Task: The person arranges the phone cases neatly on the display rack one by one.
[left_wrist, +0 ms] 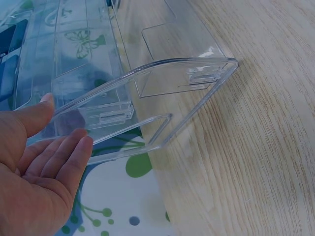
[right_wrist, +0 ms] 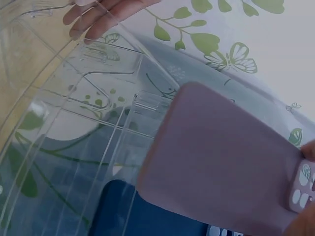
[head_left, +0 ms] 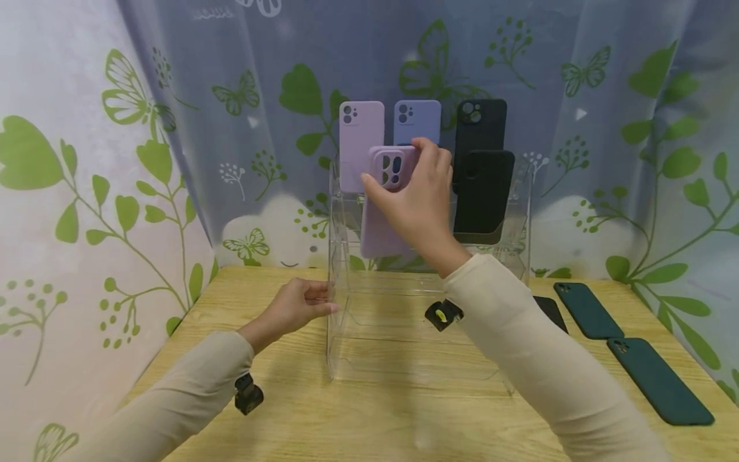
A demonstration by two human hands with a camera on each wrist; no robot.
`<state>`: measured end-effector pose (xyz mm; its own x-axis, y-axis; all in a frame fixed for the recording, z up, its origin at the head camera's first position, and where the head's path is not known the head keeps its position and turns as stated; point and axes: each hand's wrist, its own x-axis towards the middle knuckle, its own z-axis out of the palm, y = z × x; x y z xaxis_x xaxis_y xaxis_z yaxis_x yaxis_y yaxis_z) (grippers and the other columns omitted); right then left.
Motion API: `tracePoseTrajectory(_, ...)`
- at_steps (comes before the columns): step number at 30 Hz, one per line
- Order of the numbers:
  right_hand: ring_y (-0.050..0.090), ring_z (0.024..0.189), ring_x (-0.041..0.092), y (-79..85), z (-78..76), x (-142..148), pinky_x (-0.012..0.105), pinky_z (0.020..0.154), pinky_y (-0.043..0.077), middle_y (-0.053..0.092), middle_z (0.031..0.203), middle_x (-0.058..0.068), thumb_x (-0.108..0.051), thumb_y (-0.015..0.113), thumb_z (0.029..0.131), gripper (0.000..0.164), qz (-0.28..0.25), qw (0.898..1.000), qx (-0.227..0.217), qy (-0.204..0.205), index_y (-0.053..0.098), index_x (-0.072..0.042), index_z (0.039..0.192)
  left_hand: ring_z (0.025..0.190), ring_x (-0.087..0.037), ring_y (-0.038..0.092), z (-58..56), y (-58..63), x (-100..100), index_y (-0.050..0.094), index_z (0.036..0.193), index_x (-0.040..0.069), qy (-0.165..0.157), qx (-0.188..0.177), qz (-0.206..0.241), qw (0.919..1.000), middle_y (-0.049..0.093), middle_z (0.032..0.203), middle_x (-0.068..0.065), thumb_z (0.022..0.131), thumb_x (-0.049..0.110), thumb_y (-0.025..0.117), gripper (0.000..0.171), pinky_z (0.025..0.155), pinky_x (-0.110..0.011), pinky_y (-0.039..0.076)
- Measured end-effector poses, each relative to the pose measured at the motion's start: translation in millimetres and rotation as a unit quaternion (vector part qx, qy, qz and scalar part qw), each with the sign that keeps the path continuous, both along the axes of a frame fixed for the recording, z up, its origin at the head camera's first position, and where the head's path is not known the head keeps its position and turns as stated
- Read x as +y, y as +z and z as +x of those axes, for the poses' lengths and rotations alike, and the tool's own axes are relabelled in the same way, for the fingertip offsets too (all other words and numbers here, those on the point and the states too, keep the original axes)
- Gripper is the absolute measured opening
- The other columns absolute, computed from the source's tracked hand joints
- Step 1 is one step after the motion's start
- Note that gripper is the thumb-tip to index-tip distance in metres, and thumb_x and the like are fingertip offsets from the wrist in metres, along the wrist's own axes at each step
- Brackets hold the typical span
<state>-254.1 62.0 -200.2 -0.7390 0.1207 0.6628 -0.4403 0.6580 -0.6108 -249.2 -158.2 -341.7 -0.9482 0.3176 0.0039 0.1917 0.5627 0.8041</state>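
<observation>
Grip and support: our right hand (head_left: 424, 199) is gripping a lilac case (head_left: 381, 224) near its camera end, thumb on one edge and fingers over the opposite one, apparently to leave its lower end free before the clear stand (head_left: 375, 292); whether it is touching a ledge, we cannot tell. Our left hand (head_left: 293, 307) is lying with loosely extended fingers against the stand's side panel (left_wrist: 192, 60), grasping nothing, presumably steadying it. Just beyond the right hand, a pink case (head_left: 362, 147) and a blue case (head_left: 417, 122) are standing upright, backs facing us, probably for display; to its right, two black cases (head_left: 484, 199) are overlapping in tiers. Farther right, past the right forearm (head_left: 537, 340), two green cases (head_left: 661, 382) and a partly hidden dark case (head_left: 551, 312) are lying flat on the wood-grained table (head_left: 300, 410), which is extending below the left hand. Behind both hands, a curtain (head_left: 369, 51) printed with green leaves and butterflies is hanging.
</observation>
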Motion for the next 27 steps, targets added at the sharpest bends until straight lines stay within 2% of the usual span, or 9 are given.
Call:
tracePoseTrajectory(5, 0.037, 0.112, 0.026, 9.9, -4.8, -13.9, 0.035, 0.091, 0.04, 0.036, 0.125, 0.013, -0.047, 0.074, 0.079, 0.079, -0.032, 0.998, 0.06, -0.003, 0.034, -0.008, 0.136, 0.118, -0.034, 0.058, 0.5, -0.2, -0.8, 0.05, 0.136, -0.005, 0.004, -0.002, -0.003, 1.0, 0.057, 0.13, -0.023, 0.09, 0.018, 0.069, 0.055, 0.088, -0.039, 0.054)
tracePoseTrajectory(13, 0.034, 0.116, 0.021, 18.5, -17.0, -25.2, 0.023, 0.098, 0.035, 0.034, 0.127, 0.01, -0.045, 0.074, 0.08, 0.076, -0.077, 0.99, 0.112, -0.026, 0.034, -0.009, 0.133, 0.117, -0.033, 0.058, 0.2, -0.3, -0.8, 0.052, 0.135, -0.004, 0.002, 0.001, 0.006, 1.0, 0.058, 0.128, -0.023, 0.089, 0.016, 0.07, 0.053, 0.088, -0.037, 0.054)
tracePoseTrajectory(21, 0.035, 0.115, 0.021, 11.1, -29.7, -33.0, 0.021, 0.099, 0.035, 0.034, 0.125, 0.011, -0.042, 0.075, 0.079, 0.073, -0.133, 0.976, 0.172, -0.026, 0.036, -0.006, 0.13, 0.116, -0.034, 0.059, -0.1, 0.0, 0.6, 0.052, 0.134, -0.004, 0.001, 0.001, 0.008, 1.0, 0.059, 0.127, -0.023, 0.089, 0.014, 0.069, 0.052, 0.087, -0.037, 0.055)
tracePoseTrajectory(27, 0.035, 0.117, 0.022, 1.0, -40.3, -38.7, 0.025, 0.102, 0.033, 0.035, 0.126, 0.012, -0.042, 0.077, 0.078, 0.075, -0.141, 0.969, 0.2, -0.037, 0.037, -0.005, 0.13, 0.116, -0.034, 0.059, -0.7, 0.0, 0.7, 0.053, 0.133, -0.006, 0.001, 0.005, 0.002, 1.0, 0.06, 0.126, -0.023, 0.089, 0.014, 0.07, 0.051, 0.087, -0.038, 0.055)
